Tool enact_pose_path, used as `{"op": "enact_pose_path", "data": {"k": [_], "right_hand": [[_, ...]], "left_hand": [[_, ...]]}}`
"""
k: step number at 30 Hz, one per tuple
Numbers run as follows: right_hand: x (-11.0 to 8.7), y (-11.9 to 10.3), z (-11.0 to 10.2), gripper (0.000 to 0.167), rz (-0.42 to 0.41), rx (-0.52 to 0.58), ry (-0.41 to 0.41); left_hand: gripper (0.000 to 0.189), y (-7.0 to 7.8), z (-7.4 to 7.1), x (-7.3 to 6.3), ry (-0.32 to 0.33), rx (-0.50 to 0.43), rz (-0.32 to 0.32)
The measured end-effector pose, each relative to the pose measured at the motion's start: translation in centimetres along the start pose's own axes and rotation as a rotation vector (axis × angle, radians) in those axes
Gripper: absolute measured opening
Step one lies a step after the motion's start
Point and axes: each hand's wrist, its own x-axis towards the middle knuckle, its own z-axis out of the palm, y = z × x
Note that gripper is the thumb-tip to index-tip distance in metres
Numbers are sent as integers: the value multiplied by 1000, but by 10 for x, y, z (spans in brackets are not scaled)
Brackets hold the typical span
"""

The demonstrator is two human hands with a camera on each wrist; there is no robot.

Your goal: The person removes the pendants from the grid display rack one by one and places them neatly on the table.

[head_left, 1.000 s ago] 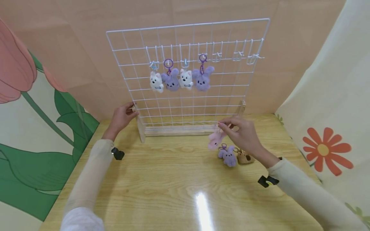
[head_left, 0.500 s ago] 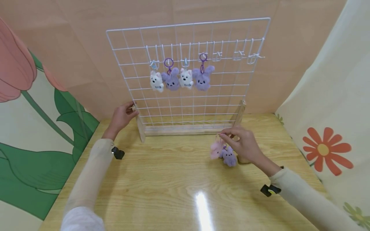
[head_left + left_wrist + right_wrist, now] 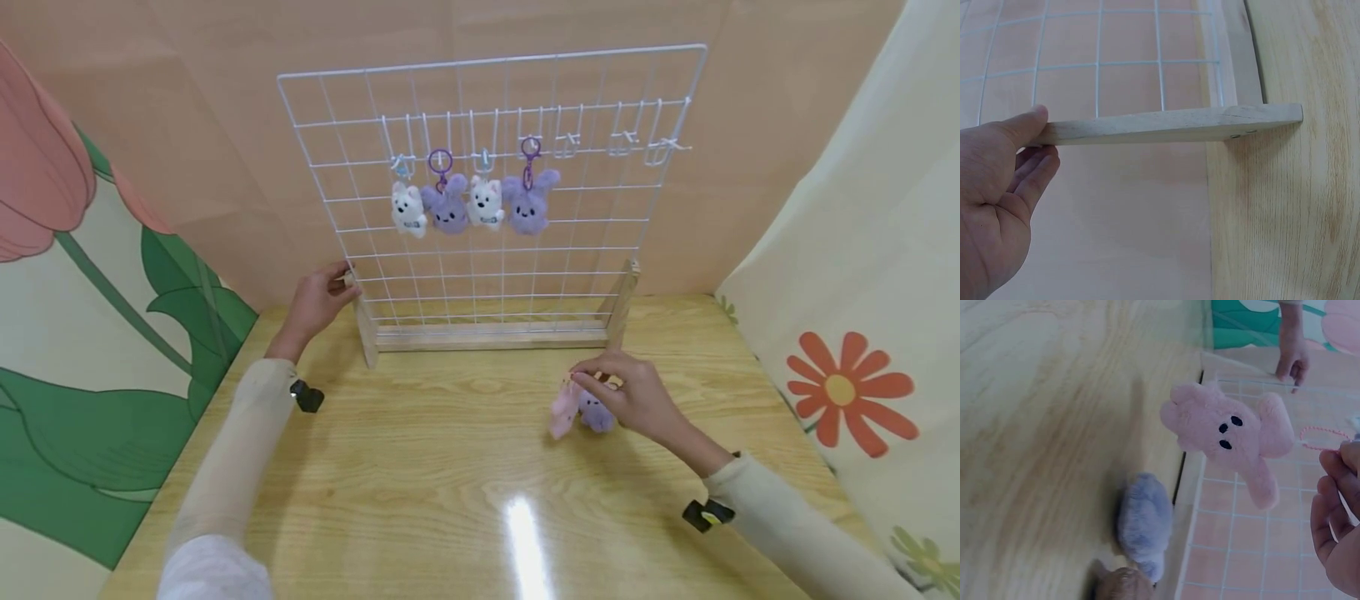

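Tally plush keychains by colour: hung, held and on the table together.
White dog keychains: 2
Purple bunny keychains: 3
Pink bunny keychain: 1
Brown plush: 1, only partly in view
Total: 7

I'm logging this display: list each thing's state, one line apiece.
Left hand: gripping wooden upright
Right hand: pinching beaded loop
Pink plush: dangling
Grid rack: standing
White plushes: both hanging
Upper purple plushes: both hanging
Lower purple plush: on table
Brown plush: on table, partly cropped
Three rightmost hooks: bare
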Motion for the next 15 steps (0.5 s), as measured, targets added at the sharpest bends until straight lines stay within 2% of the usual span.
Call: {"op": "enact_pose_path", "data": {"k": [8,15], "right_hand": [[-8,7,12,15,28,11,-29],[-6,11,20,10,73,29,-46]], "left_hand": [[53,-1,0,0,-1,-3,2],[53,-1,0,0,-6,-8,-13]]}}
